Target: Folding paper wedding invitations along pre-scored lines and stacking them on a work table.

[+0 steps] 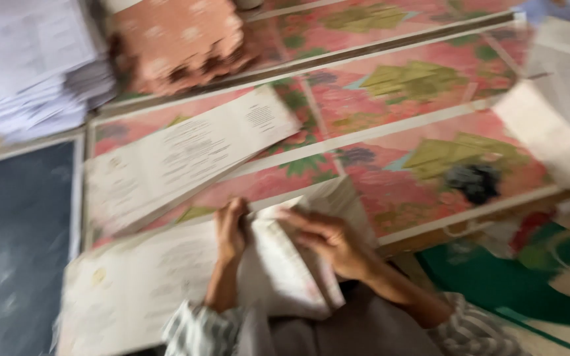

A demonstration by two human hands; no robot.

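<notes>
Pink, green and yellow floral cloth (423, 99) covers the surface that fills the middle and upper right of the frame, crossed by pale strips running diagonally. At the left edge lies a dark slate-grey panel (14, 244), bordered in white. In the upper left corner sits a tall, loose stack of white papers (28, 66), and just to its right a pile of salmon-pink patterned sheets (179, 39), both blurred. A long white printed card (186, 155) lies tilted across the cloth in the centre left, apart from the hands. Below it, in the lower left, a larger white printed sheet (133, 283) spreads out toward the bottom edge. At lower centre a folded white paper piece (285, 264) rises from that sheet, and both hands are on it. The left hand (232, 231) is curled, its fingers bent over the top left edge of the folded piece and pinching it. The right hand (328, 240) is partly closed, fingers pressing the fold from the right with the thumb beneath; the blur hides the exact grip. Striped sleeves (199, 329) show at the bottom edge. A small dark lump (473, 181) rests on the cloth at the right, well apart from the hands.
</notes>
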